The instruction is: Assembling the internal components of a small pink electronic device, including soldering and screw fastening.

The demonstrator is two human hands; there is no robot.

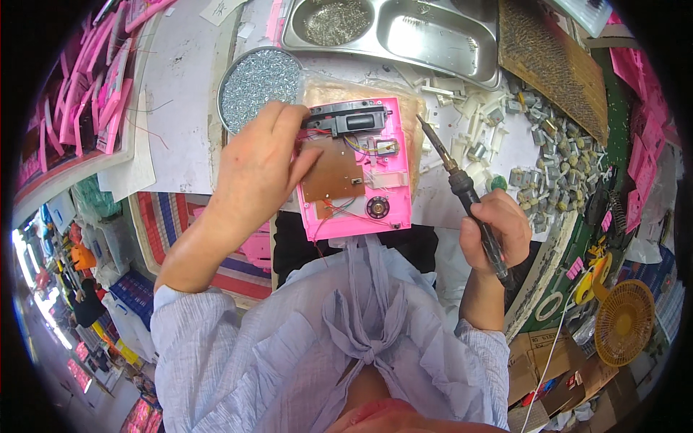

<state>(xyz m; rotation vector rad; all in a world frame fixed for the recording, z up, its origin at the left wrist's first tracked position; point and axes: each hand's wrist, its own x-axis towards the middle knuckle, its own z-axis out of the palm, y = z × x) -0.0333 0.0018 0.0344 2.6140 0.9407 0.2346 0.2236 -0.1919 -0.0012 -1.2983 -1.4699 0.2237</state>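
A pink plastic casing [393, 225] rests at the table's near edge, its inside facing up. It holds a brown circuit board [333, 173], a black plastic mechanism [354, 123], a small metal motor [387, 147], thin wires and a round black speaker [377, 208]. My left hand [261, 155] grips the casing's left side, thumb over the board and fingers at the black mechanism. To the right, my right hand [502, 225] is closed around the black handle of a soldering iron [465, 189]. The iron's tip points up beside the casing's right edge, apart from it.
A round tin of small screws [260, 86] stands beyond my left hand. A steel tray [433, 43] lies at the back. Several small motors [556, 155] and white plastic parts [473, 119] spread rightward. Pink casings [94, 101] pile up far left; a yellow fan [624, 321] stands right.
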